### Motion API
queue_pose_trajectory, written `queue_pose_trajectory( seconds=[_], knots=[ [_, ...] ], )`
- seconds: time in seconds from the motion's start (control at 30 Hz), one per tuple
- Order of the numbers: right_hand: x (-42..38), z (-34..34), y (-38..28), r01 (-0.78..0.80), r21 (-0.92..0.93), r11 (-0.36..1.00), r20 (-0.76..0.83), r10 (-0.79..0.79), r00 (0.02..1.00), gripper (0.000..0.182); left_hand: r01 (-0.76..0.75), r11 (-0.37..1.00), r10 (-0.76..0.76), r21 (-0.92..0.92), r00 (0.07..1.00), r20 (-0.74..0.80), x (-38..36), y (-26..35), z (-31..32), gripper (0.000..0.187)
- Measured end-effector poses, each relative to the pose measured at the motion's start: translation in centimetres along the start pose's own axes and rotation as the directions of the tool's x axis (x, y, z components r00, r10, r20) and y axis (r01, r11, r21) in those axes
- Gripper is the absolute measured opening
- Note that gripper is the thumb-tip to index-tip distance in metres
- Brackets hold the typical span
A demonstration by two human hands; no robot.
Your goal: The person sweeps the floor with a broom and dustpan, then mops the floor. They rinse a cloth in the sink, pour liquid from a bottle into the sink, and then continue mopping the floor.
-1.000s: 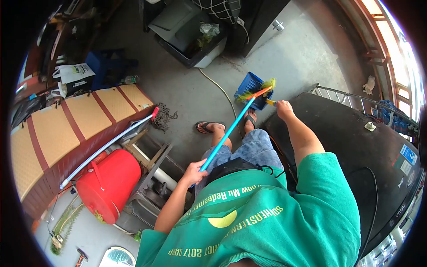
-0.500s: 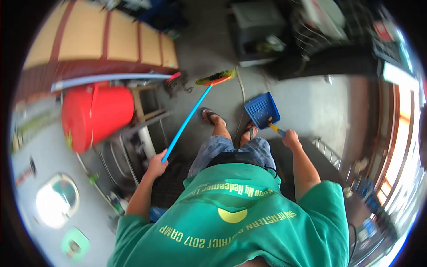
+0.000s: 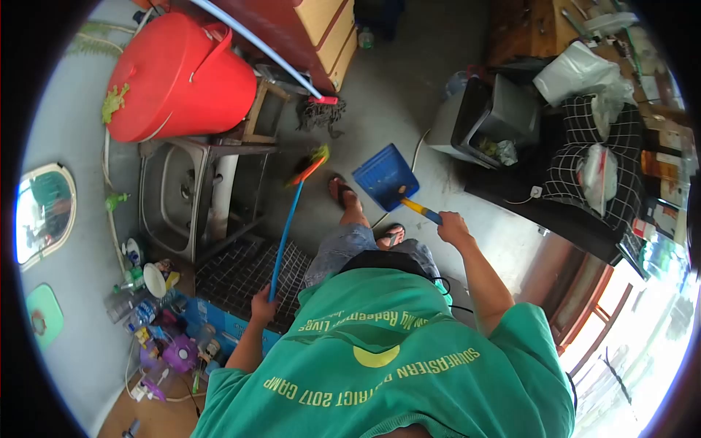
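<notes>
My left hand (image 3: 263,305) is wrapped round the top end of a blue-handled broom (image 3: 288,232). The broom's orange head with yellow-green bristles (image 3: 309,166) is down by my foot on the left side, blurred by motion. In my right hand (image 3: 453,228) is the blue and yellow handle of a blue dustpan (image 3: 387,175). The pan is held out in front of my sandalled feet (image 3: 342,191), its ribbed inside showing.
A steel sink (image 3: 179,190) stands at left with a red lidded bucket (image 3: 175,80) behind it. A mop head (image 3: 321,113) hangs near the floor beyond the broom. At right are a grey bin (image 3: 504,109) and a black checked cloth (image 3: 562,182).
My view has turned to the right. The broom head has swung in toward the sink side, nearer my body, and the dustpan appears further left. Both hands keep their hold.
</notes>
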State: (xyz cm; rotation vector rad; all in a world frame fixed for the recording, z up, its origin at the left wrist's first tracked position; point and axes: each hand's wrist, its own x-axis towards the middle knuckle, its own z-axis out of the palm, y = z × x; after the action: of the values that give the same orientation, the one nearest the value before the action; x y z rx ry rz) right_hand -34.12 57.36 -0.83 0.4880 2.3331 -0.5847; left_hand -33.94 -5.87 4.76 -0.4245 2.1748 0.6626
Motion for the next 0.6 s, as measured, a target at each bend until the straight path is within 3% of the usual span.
queue_pose_trajectory(
  seconds=[0.07, 0.1, 0.17, 0.2, 0.27, 0.33, 0.4, 0.47, 0.5, 0.57, 0.6],
  knots=[
    [-1.0, -3.4, -2.0, 0.056, 0.062, 0.997, -0.072, -0.052, 0.996, 0.023, -0.366, 0.893, 0.403, 0.262, 0.909, -0.104, 2.3, -5.3, -0.1, 0.063],
    [-1.7, -5.2, -2.8, 0.047, 0.059, 0.997, -0.084, -0.042, 0.996, 0.023, -0.38, 0.888, 0.416, 0.259, 0.904, -0.1, 2.8, -5.1, -0.7, 0.063],
    [-3.2, -7.8, -3.7, 0.065, 0.175, 0.982, -0.077, -0.052, 0.996, 0.032, -0.255, 0.921, 0.281, 0.295, 0.958, -0.05, 2.8, -3.3, -2.4, 0.063],
    [-3.7, -8.0, -3.1, 0.101, 0.246, 0.964, -0.13, -0.07, 0.989, 0.04, -0.266, 0.919, 0.294, 0.291, 0.954, -0.058, 2.3, -0.7, -3.4, 0.063],
    [-5.8, -9.5, -3.2, 0.153, 0.272, 0.95, -0.183, -0.105, 0.978, 0.042, 0.145, 0.976, -0.154, 0.164, 0.987, 0.04, -0.5, 7.3, -5.6, 0.063],
    [-9.6, -12.2, -3.5, 0.197, 0.3, 0.934, -0.239, -0.126, 0.963, 0.044, 0.088, 0.981, -0.095, 0.171, 0.995, 0.038, 0.4, 5.9, -4.9, 0.064],
    [-15.0, -16.0, -5.2, 0.008, 0.505, 0.863, -0.127, 0.066, 0.99, 0.043, 0.009, 0.98, -0.017, 0.201, 0.999, 0.04, 3.3, 2.2, -3.6, 0.065],
    [-20.2, -18.6, -5.5, 0.009, 0.609, 0.793, -0.153, 0.106, 0.983, 0.041, -0.312, 0.798, 0.404, 0.515, 0.912, -0.074, 6.4, -2.1, -1.6, 0.064],
    [-22.7, -19.4, -5.1, 0.016, 0.693, 0.721, -0.152, 0.125, 0.981, 0.04, -0.344, 0.777, 0.438, 0.528, 0.897, -0.06, 5.5, -0.1, -1.6, 0.064],
    [-27.2, -20.1, -3.5, 0.044, 0.772, 0.634, -0.18, 0.151, 0.972, 0.039, -0.13, 0.934, 0.127, 0.332, 0.991, 0.031, 1.9, 4.3, -1.7, 0.059],
    [-29.3, -20.2, -2.6, 0.075, 0.829, 0.555, -0.186, 0.147, 0.971, 0.038, -0.16, 0.922, 0.156, 0.353, 0.987, 0.042, 2.0, 4.6, -1.4, 0.059]
  ],
)
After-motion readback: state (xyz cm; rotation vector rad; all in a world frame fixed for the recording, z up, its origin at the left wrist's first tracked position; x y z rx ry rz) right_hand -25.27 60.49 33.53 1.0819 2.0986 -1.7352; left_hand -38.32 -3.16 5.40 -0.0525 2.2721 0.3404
